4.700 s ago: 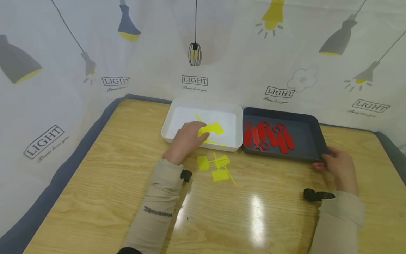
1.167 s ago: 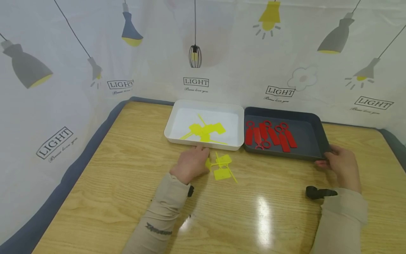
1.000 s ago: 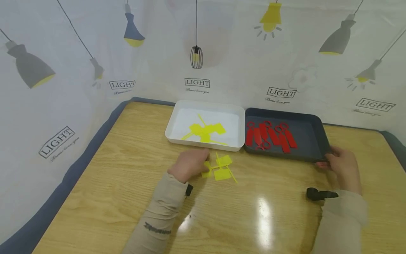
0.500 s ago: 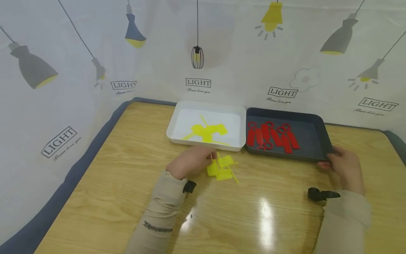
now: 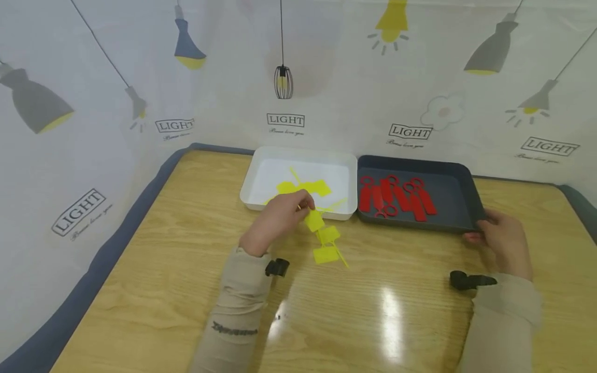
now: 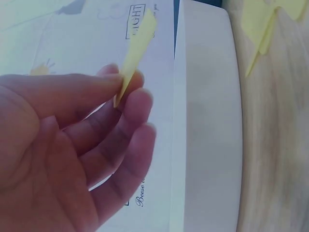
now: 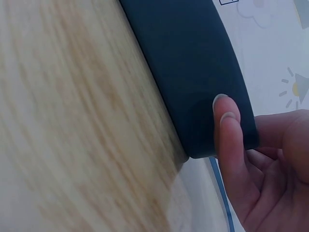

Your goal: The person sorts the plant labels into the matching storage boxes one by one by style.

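My left hand [image 5: 280, 220] pinches a yellow cable-tie tag [image 5: 314, 221] between thumb and fingertips, over the near rim of the white tray [image 5: 344, 176]. In the left wrist view the tag [image 6: 138, 46] is seen nearly edge-on, pointing up out of the pinch. Several yellow tags [image 5: 322, 187] lie overlapped inside that tray. More yellow tags [image 5: 325, 255] with thin tails lie on the table just in front. My right hand [image 5: 506, 243] grips the near right corner of the dark grey tray [image 5: 448, 199], with fingertips against its outer wall [image 7: 193, 63].
Several red tags with ring ends [image 5: 417, 204] lie in the left and middle part of the dark tray. The two trays stand side by side on the wooden table [image 5: 186, 233]. Behind them hangs a white cloth [image 5: 326, 77] printed with lamps.
My left hand has picked a yellow tag from the group on the table and moved it up to the white tray's near rim. The right hand keeps its hold on the dark tray.
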Demonstrator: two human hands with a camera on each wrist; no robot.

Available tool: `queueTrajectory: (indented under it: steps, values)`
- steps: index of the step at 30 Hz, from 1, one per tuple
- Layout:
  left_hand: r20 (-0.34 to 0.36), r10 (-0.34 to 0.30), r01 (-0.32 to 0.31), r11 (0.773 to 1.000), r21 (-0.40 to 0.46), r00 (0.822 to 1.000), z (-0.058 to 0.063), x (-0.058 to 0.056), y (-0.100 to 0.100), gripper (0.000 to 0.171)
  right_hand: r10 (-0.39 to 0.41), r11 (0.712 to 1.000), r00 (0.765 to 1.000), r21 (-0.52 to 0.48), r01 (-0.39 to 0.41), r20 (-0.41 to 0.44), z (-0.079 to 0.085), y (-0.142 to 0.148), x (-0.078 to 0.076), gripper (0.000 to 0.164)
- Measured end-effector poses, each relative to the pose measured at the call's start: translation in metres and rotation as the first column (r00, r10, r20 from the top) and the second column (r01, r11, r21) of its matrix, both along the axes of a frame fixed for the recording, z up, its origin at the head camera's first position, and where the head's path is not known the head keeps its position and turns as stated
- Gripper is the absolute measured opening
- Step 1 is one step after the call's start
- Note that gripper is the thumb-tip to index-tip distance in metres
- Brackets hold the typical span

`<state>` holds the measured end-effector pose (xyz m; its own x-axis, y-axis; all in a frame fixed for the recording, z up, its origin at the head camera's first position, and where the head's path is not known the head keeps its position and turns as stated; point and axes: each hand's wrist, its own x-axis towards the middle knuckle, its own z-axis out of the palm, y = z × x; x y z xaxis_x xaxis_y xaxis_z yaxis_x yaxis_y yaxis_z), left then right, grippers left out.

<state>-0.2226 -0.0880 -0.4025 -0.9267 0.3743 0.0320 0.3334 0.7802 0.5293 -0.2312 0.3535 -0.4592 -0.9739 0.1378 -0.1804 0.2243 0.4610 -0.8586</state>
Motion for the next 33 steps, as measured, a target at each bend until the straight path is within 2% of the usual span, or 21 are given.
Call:
queueTrajectory:
  steps: [6,13,17,20,24,33]
  values:
    - [-0.072,0.049,-0.050,0.999,-0.009,0.996,-0.003,-0.008,0.002,0.013,-0.007,1.000,1.000,-0.021,0.007,0.013,0.002,-0.001,0.000,0.052]
    - [-0.112,0.129,-0.128,0.992,0.018,0.985,-0.010,-0.018,0.006,0.017,-0.022,0.999,1.000,-0.037,0.022,0.010,0.000,-0.001,-0.002,0.052]
    - [-0.133,0.145,-0.145,0.989,0.014,0.980,-0.014,-0.025,0.009,0.018,-0.025,0.999,1.000,-0.033,0.025,0.011,-0.001,0.000,-0.003,0.052]
    - [-0.123,0.145,-0.144,0.989,0.015,0.982,-0.016,-0.028,0.011,0.019,-0.026,0.999,1.000,-0.034,0.026,0.017,-0.002,0.001,-0.003,0.052]
    - [-0.078,0.142,-0.141,0.990,0.028,0.987,-0.019,-0.031,0.012,0.022,-0.029,0.999,0.999,-0.045,0.030,0.027,-0.003,0.001,-0.004,0.053]
    - [0.007,0.118,-0.117,0.993,-0.012,0.993,-0.028,-0.036,0.017,0.029,-0.030,0.999,0.999,-0.037,0.031,0.016,-0.001,0.002,-0.003,0.052]
